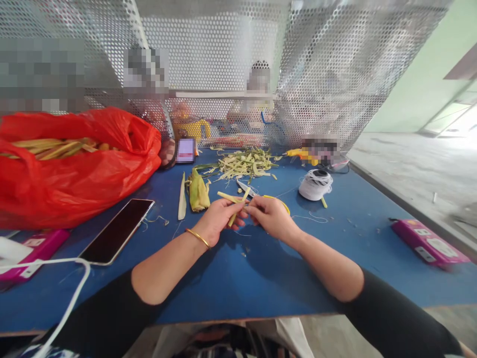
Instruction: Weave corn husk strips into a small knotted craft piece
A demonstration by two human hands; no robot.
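Note:
My left hand [223, 218], a gold bangle on its wrist, pinches narrow pale-green husk strips [234, 219] that cross each other. Close against it, the fingers of my right hand [266, 215] are pressed together at the strips; what lies between them is too small to make out. Beyond and partly under my right hand lie scissors [246, 188] with a yellow handle. A husk-wrapped bundle [198, 193] and a long flat husk piece [182, 199] rest left of my hands. To the right stands a spool of white thread [315, 186], with loose thread on the table.
Husk scraps [246, 165] are heaped at the back of the blue table [231, 288]. A red plastic bag [74, 194] of husks, a phone [117, 231] and a white cable [80, 283] occupy the left. Rightward are a yellow glue gun [302, 155] and a magenta power strip [428, 242].

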